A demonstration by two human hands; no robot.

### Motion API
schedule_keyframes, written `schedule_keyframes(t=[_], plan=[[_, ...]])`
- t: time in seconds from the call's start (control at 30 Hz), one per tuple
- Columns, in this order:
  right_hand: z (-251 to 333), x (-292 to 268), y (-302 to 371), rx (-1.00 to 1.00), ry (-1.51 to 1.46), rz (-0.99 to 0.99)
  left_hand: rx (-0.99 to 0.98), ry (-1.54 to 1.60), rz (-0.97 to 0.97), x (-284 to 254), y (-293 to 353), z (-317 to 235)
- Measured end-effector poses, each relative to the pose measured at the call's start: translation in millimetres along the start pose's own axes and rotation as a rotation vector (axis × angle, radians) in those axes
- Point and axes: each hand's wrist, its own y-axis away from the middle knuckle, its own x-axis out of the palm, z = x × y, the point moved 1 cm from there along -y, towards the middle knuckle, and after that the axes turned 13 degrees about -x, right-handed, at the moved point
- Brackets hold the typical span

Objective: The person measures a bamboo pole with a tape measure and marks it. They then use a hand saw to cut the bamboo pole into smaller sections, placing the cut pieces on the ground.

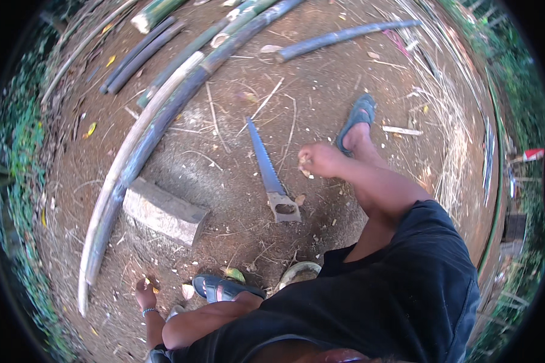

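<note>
Outdoors, bare brown dirt ground (321, 85) lay strewn w/ wood chips, dry stalks and odd leaves, w/ green foliage (15, 130) along the L edge. Handsaw (266, 166) lay flat approx. mid-ground, blue-grey blade pointing away from the person, pale handle on the near side, teeth facing R. Right hand (320, 160) was just R of the blade, above the ground and apart from the saw, fingers curled in; some pale bits showed by the fingertips, but couldn't tell if it pinched anything. Left hand (145, 294) was down low at far L, w/ a light-blue bracelet (149, 311) at the wrist, nr a small yellow leaf (155, 290); too small/blurred to tell if its fingers were spread or pressed together. Wooden block (166, 212), squared-off, sat L of the saw, close beside a long dark pole (146, 148) that ran alongside a pale pole (125, 148). Another short dark pole (348, 39) lay farther off. Person wore a black shirt (393, 284) plus grey-blue sandals, R sandal (358, 118) beyond the right hand, L sandal (209, 287) btwn the block and the shirt.
</note>
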Motion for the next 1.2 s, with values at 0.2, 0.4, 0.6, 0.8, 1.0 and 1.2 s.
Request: schedule_keyframes(t=[0.2, 0.4, 0.6, 0.8, 1.0, 1.2], plan=[[-78.9, -56.9, 123.7, 0.484, -0.027, -0.473, 0.371, -0.125, -0.174, -9.7, 6.3, -149.0], [-127.4, -42.1, 89.2, 0.426, -0.015, -0.519, 0.852, -0.151, -0.230, -10.6, 75.8, -299.1], [-197.0, -65.0, -77.4, 0.319, 0.208, -0.306, 1.031, -0.260, -0.038, 17.5, 106.7, -320.0], [-256.0, -100.7, -239.2, 0.630, 0.176, -0.379, 1.064, -0.323, 0.087, 48.6, 94.3, -312.8], [-209.6, -104.3, -329.5, 0.820, 0.061, -0.533, 1.020, -0.404, 0.070, 68.1, 81.2, -303.7], [-231.2, -117.8, -346.0, 0.894, 0.100, -0.380, 1.046, -0.508, -0.007, 78.7, 67.2, -289.4]])
